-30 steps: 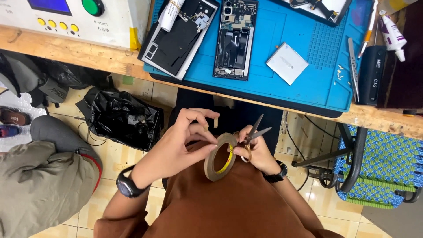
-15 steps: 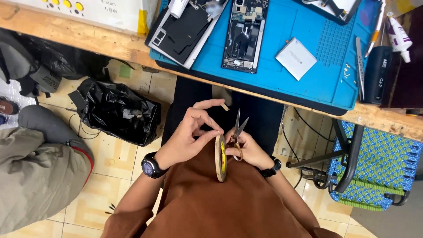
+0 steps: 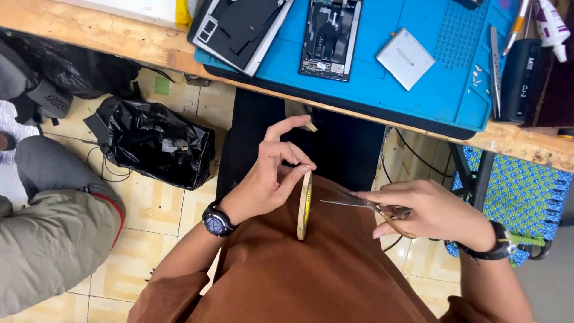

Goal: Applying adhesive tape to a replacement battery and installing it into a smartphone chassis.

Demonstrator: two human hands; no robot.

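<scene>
The left hand [image 3: 269,179] pinched a thin roll of tape [image 3: 305,204] by its upper rim, thumb and fingers pressed together on it, w/ the index finger raised and a short tab of tape [image 3: 310,126] stuck at its tip. The roll stood edge-on to the camera, upright, its lower edge touching the brown shirt [image 3: 311,281] over the lap. A dark watch [image 3: 215,221] sat on the left wrist.

The right hand [image 3: 433,212] was closed around the handles of a pair of scissors [image 3: 365,204] — blades pointed left toward the roll, tips just beside it but apart from it. Whether the blades were parted couldn't be told; they looked nearly together. A black watch [image 3: 499,248] was on the right wrist.

Above the hands, a wooden bench [image 3: 526,149] carried a blue work mat [image 3: 442,78]. On the mat: an opened phone [image 3: 330,37] showing its internals, a dark back panel [image 3: 239,27] to its left, a small grey square part [image 3: 405,58] to its right, and tweezers [image 3: 494,72] near the mat's right edge.

On the tiled floor at left lay a black plastic bag [image 3: 155,140]; another person's grey trouser leg [image 3: 54,233] was at the far left — well apart from the hands.
</scene>
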